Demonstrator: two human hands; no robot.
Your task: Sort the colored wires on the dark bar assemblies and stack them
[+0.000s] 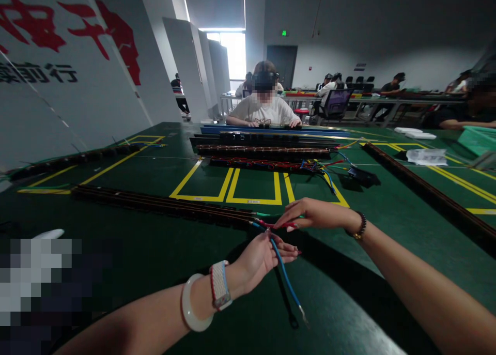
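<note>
A long dark bar with copper-coloured strips (pixel 163 202) lies on the green table, and coloured wires come out of its right end. Palm up, my left hand (pixel 261 254) pinches the blue wire (pixel 284 272) between thumb and index finger, its other fingers stretched out. The wire's free end, with a metal lug, hangs down toward me. Just above, my right hand (pixel 313 213) reaches in from the right, its fingers closed on the red wire (pixel 267 224). A green wire (pixel 263 214) runs behind the right fingertips, its far part hidden.
More bars with wires (pixel 267 164) lie across the table ahead, beside yellow tape outlines (pixel 253 202). A black part (pixel 362 176) sits near their wire ends. Another long bar (pixel 426 192) lies at the right, near a green bin (pixel 478 140). A person (pixel 267 107) sits opposite.
</note>
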